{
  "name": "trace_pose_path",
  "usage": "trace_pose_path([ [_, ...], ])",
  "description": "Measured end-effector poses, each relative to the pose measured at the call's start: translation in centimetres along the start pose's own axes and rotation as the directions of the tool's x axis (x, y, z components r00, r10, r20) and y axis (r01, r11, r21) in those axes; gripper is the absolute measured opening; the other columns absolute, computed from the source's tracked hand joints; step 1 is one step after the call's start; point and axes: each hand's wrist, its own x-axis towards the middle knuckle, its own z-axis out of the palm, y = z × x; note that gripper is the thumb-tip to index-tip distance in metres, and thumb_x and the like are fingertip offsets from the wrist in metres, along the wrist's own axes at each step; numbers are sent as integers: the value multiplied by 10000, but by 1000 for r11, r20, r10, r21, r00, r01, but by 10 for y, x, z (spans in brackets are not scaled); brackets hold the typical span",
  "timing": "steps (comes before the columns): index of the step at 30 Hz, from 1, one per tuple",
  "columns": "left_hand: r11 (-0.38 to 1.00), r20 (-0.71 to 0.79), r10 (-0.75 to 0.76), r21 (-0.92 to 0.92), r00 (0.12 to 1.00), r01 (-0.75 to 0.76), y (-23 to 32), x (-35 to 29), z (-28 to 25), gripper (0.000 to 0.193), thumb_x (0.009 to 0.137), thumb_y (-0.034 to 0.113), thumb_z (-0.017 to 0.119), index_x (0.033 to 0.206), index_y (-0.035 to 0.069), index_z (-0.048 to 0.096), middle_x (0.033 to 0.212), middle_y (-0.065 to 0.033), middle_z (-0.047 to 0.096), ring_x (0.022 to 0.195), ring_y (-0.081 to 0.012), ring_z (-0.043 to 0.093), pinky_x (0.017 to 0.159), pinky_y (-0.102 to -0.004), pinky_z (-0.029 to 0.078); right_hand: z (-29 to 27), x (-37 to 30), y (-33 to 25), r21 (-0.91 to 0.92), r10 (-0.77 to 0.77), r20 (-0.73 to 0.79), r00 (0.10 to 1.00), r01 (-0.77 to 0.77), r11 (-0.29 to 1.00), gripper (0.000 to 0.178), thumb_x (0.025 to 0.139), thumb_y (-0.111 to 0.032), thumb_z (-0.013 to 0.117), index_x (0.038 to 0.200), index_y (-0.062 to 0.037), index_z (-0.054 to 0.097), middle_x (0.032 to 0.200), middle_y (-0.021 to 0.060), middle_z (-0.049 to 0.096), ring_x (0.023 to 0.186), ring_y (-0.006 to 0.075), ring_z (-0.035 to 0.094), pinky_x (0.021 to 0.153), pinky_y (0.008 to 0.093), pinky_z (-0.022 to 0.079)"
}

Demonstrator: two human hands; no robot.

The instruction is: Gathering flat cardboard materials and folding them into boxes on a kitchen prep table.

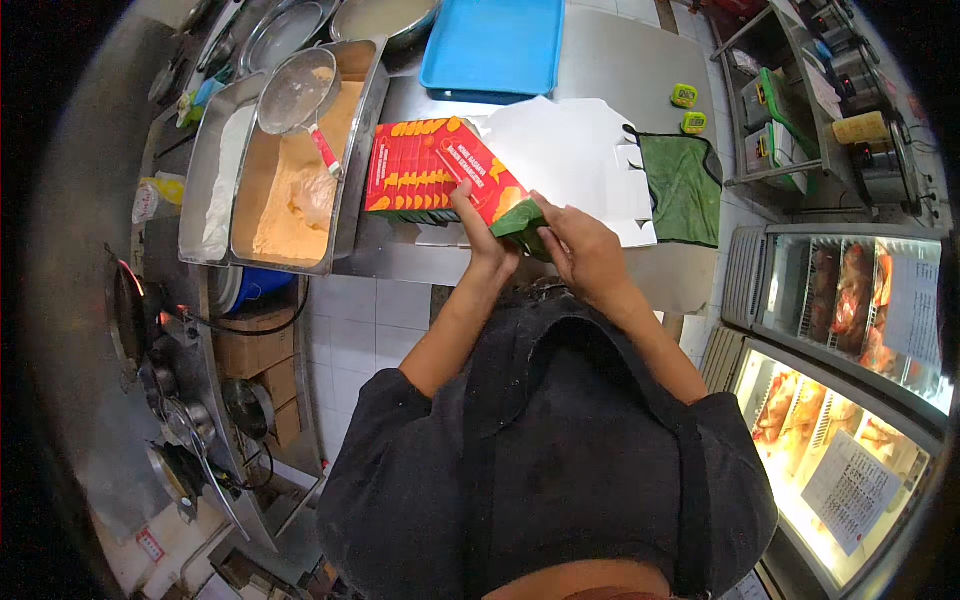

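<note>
A stainless-steel tabletop [620, 60] spans the kitchen workspace, with glass-fronted cabinets [740, 285] of reddish and golden pieces lit up at right. A person in dark clothing [590, 450] stands at its near edge. On the left side, a deep metal pan [352, 190] of orange powder sits just beside a narrower pan [190, 200] of white powder. Flat white cardboard [580, 170] spreads across the center, below a blue tray [495, 45]. A row of red boxes [395, 165] stands near the orange powder, while a green cloth [682, 185] with dark edging lies to the right of the cardboard. A sieve [298, 90] with a red handle rests over the two pans. The red box with a green end [490, 180] is held at the near edge, tilted in front of the row. The left hand [490, 240] has its grip closed around the box, one finger on the red face, others hidden; the right hand [583, 248] has a partly closed grip, thumb and fingers at the green end. Two yellow-green timers [684, 95] are smallest, near the cloth.
</note>
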Motion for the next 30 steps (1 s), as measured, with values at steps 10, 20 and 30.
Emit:
trace_pose_path([
  [10, 961, 99, -208, 208, 973, 184, 9, -16, 8, 562, 817, 594, 363, 1074, 121, 520, 974, -49, 577, 918, -175, 550, 769, -337, 450, -2, 4, 17, 141, 99, -89, 991, -86, 986, 262, 797, -144, 641, 1057, -108, 641, 759, 109, 633, 701, 308, 620, 767, 373, 519],
  [20, 994, 93, -104, 50, 990, 99, -10, -4, -11, 564, 826, 604, 339, 1041, 118, 525, 940, -46, 575, 892, -184, 550, 767, -337, 453, 9, -4, -7, 80, 170, 0, 986, -169, 982, 283, 832, -73, 590, 1112, -64, 553, 945, 158, 621, 858, 332, 607, 748, 380, 486],
  [30, 995, 5, -14, 98, 1000, 13, -13, -18, 5, 670, 811, 665, 279, 1104, 104, 499, 1002, -43, 549, 955, -194, 527, 804, -355, 441, 7, 4, 0, -115, -31, -208, 978, 7, 993, 275, 767, -63, 663, 1041, -61, 633, 893, 112, 657, 772, 266, 638, 661, 335, 498],
])
